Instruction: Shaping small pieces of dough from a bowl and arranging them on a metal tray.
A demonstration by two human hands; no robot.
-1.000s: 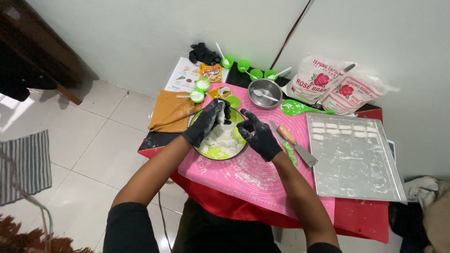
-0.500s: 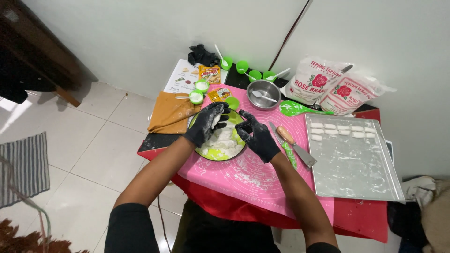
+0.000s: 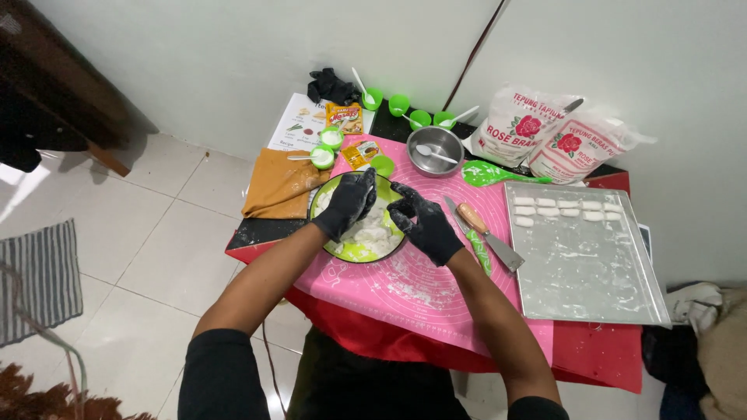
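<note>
Black-gloved left hand (image 3: pixel 348 202) dug curled fingers into white dough (image 3: pixel 372 233) in the green bowl (image 3: pixel 354 252); right hand (image 3: pixel 424 224) pinched a dough bit at its right rim.

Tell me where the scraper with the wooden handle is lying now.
In the head view, the scraper lies on the pink mat, right of the right hand and left of the metal tray.

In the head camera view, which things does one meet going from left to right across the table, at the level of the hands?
Orange cloth → left hand over the green bowl → right hand → scraper with wooden handle → metal tray.
</note>
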